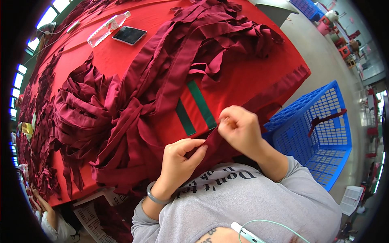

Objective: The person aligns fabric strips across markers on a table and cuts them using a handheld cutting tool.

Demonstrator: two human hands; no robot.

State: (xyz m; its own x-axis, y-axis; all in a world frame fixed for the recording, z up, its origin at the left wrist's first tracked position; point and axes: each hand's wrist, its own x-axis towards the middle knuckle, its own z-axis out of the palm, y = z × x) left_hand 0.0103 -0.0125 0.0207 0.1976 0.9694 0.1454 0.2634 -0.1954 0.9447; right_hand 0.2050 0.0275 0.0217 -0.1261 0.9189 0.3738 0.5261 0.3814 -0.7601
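My left hand (180,158) pinches a maroon fabric strip (213,142) near the front edge of the red-covered table. Close to my chest, my right hand (243,127) has its fingers closed at the strip's other side, up and to the right of the left hand. The strip runs between both hands. Just beyond them, two dark green bands (199,101) lie flat on the red cloth. A large tangled heap of maroon strips (150,77) spreads from beside my left hand toward the far side.
A blue plastic basket (316,133) with a maroon strip over its rim stands right of the table. A clear bottle (107,29) and a dark phone (129,35) lie on the red tablecloth (117,58). Another person's hand (43,204) shows at lower left.
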